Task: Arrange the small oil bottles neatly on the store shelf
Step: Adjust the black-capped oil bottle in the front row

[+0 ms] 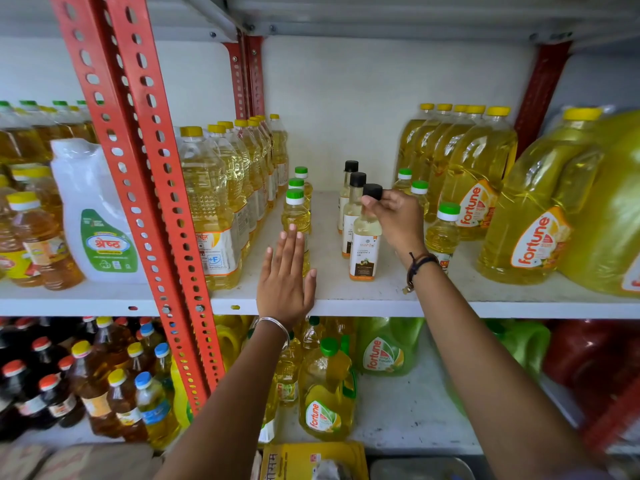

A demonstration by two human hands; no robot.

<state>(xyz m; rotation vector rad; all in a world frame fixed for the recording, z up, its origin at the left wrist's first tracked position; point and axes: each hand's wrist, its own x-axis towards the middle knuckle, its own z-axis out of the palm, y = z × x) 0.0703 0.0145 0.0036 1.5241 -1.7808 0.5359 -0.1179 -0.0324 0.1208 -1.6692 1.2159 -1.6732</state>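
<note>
Single head view, close, facing shelf (363, 303) front-on.

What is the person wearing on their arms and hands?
Both arms are bare, with no sleeves and no gloves. The left hand has a thin silver bangle around its wrist. The right hand has dark cord bracelets looped around its wrist, with a small metal charm dangling from them. I see no rings.

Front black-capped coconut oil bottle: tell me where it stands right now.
The front black-capped coconut oil bottle stands mid-shelf, heading a row of three, between the green-capped small bottles on its left and others on its right; the right hand grips its cap.
</note>
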